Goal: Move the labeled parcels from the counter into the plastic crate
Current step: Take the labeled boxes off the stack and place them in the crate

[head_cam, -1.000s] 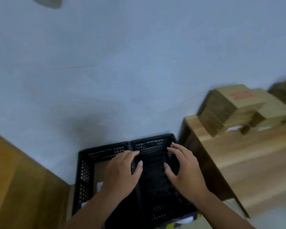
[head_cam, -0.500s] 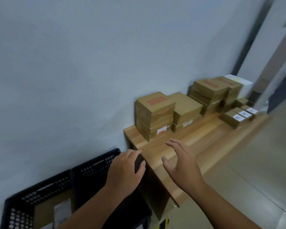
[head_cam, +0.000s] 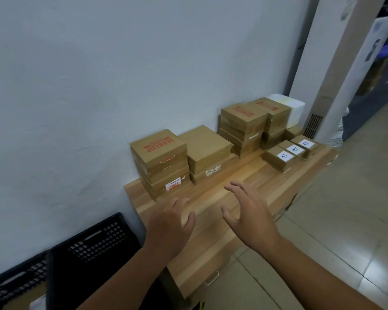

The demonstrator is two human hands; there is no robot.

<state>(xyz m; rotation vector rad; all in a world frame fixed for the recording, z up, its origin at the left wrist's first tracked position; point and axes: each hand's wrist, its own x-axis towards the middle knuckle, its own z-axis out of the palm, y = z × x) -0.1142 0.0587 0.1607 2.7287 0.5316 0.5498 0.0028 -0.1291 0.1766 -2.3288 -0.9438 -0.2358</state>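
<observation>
The counter (head_cam: 211, 249) is running along the wall, its front strip lying bare. The crate (head_cam: 94, 247) is sitting past its left end. Parcels (head_cam: 161, 162) are standing stacked along its back edge (labels facing outward). The left hand (head_cam: 170, 222) and right hand (head_cam: 249, 211) are hovering over its near end, fingers spread, holding nothing.

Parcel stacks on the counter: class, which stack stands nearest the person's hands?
The near-end stack, topped with red MAKEUP print and bearing a red-and-white label low down. The other stacks sit farther along the counter from the left hand and right hand.
</observation>
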